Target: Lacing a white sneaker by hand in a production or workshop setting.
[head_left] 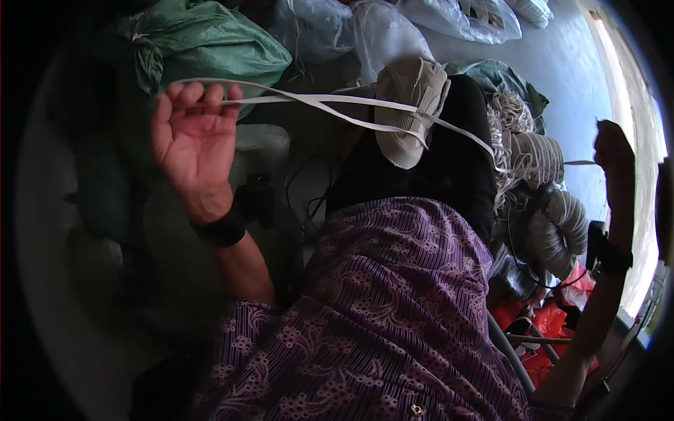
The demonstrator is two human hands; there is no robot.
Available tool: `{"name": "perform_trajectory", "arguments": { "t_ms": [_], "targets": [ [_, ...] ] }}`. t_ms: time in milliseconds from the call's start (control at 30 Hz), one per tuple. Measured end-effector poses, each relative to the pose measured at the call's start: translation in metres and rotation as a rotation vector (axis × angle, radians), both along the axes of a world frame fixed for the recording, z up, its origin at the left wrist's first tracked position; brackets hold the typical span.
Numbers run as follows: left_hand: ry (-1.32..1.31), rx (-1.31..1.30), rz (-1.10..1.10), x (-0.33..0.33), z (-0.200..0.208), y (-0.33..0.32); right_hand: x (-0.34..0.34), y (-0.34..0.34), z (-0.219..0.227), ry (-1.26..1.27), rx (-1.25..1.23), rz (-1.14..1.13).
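A beige shoe (397,140) lies across my dark-trousered knees, its toe pointing back at me. A flat white shoelace (337,99) runs from its eyelets in long strands to both sides. Out to the left, my left hand (196,137) is turned palm up, its fingers curled with the lace looped round them. Far to the right, my right hand (613,147) is in shadow and appears closed on the other end of the lace, which is stretched tight over my knee. Its fingers are hard to make out.
Bundles of pale cord or laces (537,158) are heaped right of my knee, with coiled ones (558,231) nearer. A green sack (210,45) sits at the far left, beside translucent plastic bags (386,38). Red bags (551,319) lie at the lower right.
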State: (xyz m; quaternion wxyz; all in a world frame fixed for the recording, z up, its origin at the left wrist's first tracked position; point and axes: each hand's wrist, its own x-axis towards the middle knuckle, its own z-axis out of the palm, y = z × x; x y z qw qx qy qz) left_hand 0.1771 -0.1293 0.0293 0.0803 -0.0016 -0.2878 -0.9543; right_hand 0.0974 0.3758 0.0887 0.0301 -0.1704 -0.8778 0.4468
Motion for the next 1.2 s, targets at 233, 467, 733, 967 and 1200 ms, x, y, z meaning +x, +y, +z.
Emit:
{"name": "perform_trajectory", "arguments": {
  "t_ms": [233, 467, 733, 967, 1200],
  "targets": [
    [-0.144, 0.051, 0.471, 0.041, 0.013, -0.075, 0.001, -0.118, -0.170, 0.151, 0.254, 0.650],
    [-0.232, -0.091, 0.356, 0.028, -0.004, -0.071, 0.031, -0.149, -0.180, 0.272, 0.523, 0.873],
    [-0.456, -0.596, -0.359, -0.059, -0.055, 0.105, 0.031, -0.159, -0.179, 0.244, 0.474, 0.689],
    [-0.050, -1.221, -0.612, -0.077, -0.105, 0.169, 0.032, -0.160, -0.181, 0.246, 0.487, 0.605],
    [0.354, -1.685, -0.569, -0.090, -0.122, 0.175, 0.032, -0.161, -0.185, 0.279, 0.580, 0.623]
  ]
}}
